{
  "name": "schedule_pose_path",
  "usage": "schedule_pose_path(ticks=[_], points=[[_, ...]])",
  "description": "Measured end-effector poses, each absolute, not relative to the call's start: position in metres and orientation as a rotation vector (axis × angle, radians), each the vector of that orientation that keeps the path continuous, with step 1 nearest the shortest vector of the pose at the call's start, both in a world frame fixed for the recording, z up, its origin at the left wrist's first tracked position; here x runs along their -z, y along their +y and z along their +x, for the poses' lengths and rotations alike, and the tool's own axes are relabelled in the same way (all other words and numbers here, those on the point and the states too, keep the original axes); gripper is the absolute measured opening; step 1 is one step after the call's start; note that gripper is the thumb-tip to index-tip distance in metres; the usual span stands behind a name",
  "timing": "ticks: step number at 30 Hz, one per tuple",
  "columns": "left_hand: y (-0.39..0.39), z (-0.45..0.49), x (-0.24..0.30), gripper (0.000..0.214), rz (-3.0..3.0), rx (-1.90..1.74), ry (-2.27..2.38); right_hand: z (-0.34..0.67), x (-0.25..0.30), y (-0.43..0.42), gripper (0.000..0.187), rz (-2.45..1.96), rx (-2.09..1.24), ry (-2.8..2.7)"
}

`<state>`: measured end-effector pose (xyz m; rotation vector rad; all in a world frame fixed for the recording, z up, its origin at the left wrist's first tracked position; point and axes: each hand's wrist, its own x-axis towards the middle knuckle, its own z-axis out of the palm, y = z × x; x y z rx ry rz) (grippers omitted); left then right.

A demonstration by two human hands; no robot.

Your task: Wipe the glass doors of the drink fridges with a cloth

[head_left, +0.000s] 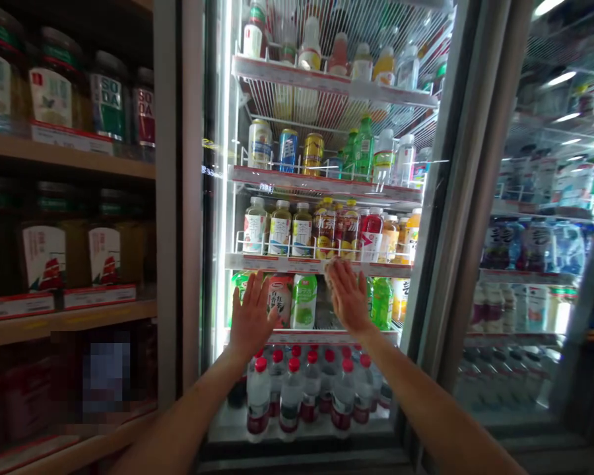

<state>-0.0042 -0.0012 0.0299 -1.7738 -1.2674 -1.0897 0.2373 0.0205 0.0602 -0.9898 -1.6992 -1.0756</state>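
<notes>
My left hand [251, 316] is raised with its fingers spread and holds nothing. It is in front of the lower shelf, beside a reddish drink carton [280, 300] and a green-and-white bottle [304, 302]. My right hand [349, 297] reaches up to the shelf edge [282, 265], its fingers stretched flat over a pale, crumpled cloth [329, 274]. Only a strip of that cloth shows past the fingers. Reflections suggest a glass door between my hands and the drinks, though I cannot tell for sure. Tea bottles [280, 229] stand above my hands.
Red-capped bottles [291, 396] fill the cooler's bottom. Cans [288, 150] and more bottles [361, 63] line the upper shelves. A metal door frame [468, 218] rises at right, beside another cooler [529, 247]. At left stands a wooden shelf [79, 157] with large bottles.
</notes>
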Motion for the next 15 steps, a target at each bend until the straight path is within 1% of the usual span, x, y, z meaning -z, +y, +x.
schedule_pose_path(ticks=[3, 5, 7, 9, 13, 15], points=[[-0.002, -0.004, -0.03, 0.06, -1.782, 1.073, -1.274, 0.234, -0.065, 0.022, 0.064, -1.076, 0.996, -1.435], [-0.003, -0.004, -0.03, 0.06, -1.783, 1.07, -1.289, 0.228, -0.064, 0.022, 0.063, -1.042, 1.013, -1.489], [-0.003, -0.005, -0.03, 0.061, -1.787, 1.075, -1.298, 0.223, -0.062, 0.022, 0.064, -0.963, 1.071, -1.697], [-0.003, -0.005, -0.03, 0.062, -1.792, 1.078, -1.291, 0.219, -0.062, 0.022, 0.065, -0.926, 1.093, -1.792], [-0.003, -0.008, -0.028, 0.061, -1.794, 1.058, -1.261, 0.214, -0.067, 0.026, 0.065, -1.042, 1.004, -1.519], [-0.004, -0.009, -0.028, 0.06, -1.784, 1.056, -1.258, 0.209, -0.068, 0.026, 0.066, -1.014, 1.026, -1.595]])
